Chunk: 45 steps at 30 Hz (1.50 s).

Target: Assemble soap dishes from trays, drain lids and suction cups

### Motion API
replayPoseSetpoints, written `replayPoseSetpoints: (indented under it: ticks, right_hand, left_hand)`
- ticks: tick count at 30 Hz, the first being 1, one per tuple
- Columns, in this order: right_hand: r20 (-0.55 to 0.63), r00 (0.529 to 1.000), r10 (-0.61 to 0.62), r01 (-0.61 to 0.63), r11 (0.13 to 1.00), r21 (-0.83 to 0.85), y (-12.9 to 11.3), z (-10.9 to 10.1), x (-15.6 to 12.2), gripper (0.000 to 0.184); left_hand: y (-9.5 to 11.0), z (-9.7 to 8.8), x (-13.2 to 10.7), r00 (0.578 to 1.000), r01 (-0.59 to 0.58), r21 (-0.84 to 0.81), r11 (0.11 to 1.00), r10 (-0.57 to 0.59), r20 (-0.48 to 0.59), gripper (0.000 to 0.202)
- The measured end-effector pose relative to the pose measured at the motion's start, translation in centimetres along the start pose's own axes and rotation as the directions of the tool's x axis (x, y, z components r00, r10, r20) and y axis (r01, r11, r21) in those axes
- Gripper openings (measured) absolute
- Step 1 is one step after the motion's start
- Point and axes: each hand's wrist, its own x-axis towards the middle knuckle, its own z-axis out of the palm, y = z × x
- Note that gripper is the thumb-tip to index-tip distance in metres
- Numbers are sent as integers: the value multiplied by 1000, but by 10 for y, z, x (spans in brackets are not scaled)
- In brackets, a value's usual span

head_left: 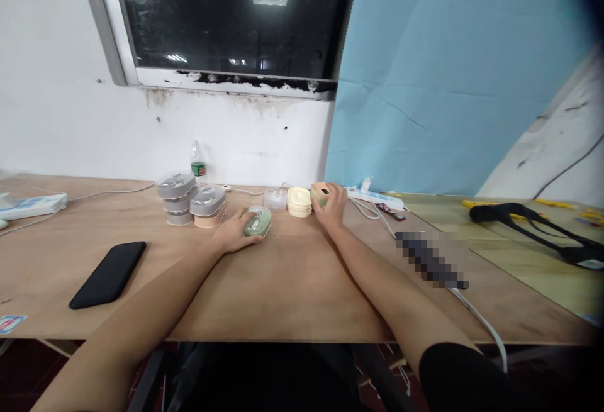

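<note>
My left hand rests on the wooden table, fingers curled round a small green lidded box. My right hand reaches farther back and closes over a small box with a pinkish lid. Between the two hands stands a short stack of pale yellow boxes, with a clear round container just to its left. Both forearms stretch out over the middle of the table.
Grey-lidded boxes are stacked at the back left, a plastic bottle behind them. A black phone lies front left. A white power strip and cables run right; a black tool lies far right.
</note>
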Motion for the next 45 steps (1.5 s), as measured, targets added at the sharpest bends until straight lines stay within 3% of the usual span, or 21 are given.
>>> replayPoseSetpoints:
  ticks: [3, 5, 7, 10, 19, 27, 35, 37, 40, 42, 45]
  right_hand:
    - [165, 962, -217, 193, 970, 151, -34, 4, -8, 51]
    - [293, 891, -347, 276, 926, 259, -61, 8, -17, 45]
    - [393, 806, -443, 313, 882, 353, -86, 12, -28, 43]
    - [422, 755, -502, 326, 846, 422, -109, 17, -39, 47]
    - [484, 771, -415, 221, 886, 408, -103, 16, -36, 70]
    - [573, 725, -381, 100, 882, 459, -94, 24, -36, 63]
    - [564, 770, -298, -26, 869, 494, -92, 23, -34, 56]
    - [534, 815, -224, -109, 846, 521, -96, 26, -35, 46]
    - [488, 868, 87, -383, 743, 549, -101, 33, -33, 39]
    - [484, 816, 316, -564, 616, 550, -103, 38, -31, 37]
    - [476, 717, 510, -697, 493, 521, -100, 43, -22, 31]
  left_hand:
    - [-4, 4, 1, 999, 40, -54, 998, -42, -33, 71]
    - [-5, 7, 3, 995, 59, -92, 994, -65, -71, 69]
    - [-4, 8, 3, 991, 58, -125, 990, -72, -109, 67]
    - [-2, 6, 3, 986, 37, -141, 989, -59, -158, 68]
    - [8, -4, 0, 980, -2, -87, 996, -15, -197, 68]
    - [9, -7, -1, 979, -38, -108, 993, 15, -204, 67]
    - [1, -4, 1, 950, 20, -305, 952, -113, -291, 61]
    - [1, -2, 1, 927, 28, -364, 931, -160, -338, 64]
    - [1, -1, 2, 911, 37, -424, 905, -204, -358, 75]
    - [1, 0, 2, 931, 56, -390, 919, -189, -312, 78]
    - [4, -2, 1, 969, 64, -255, 965, -120, -214, 73]
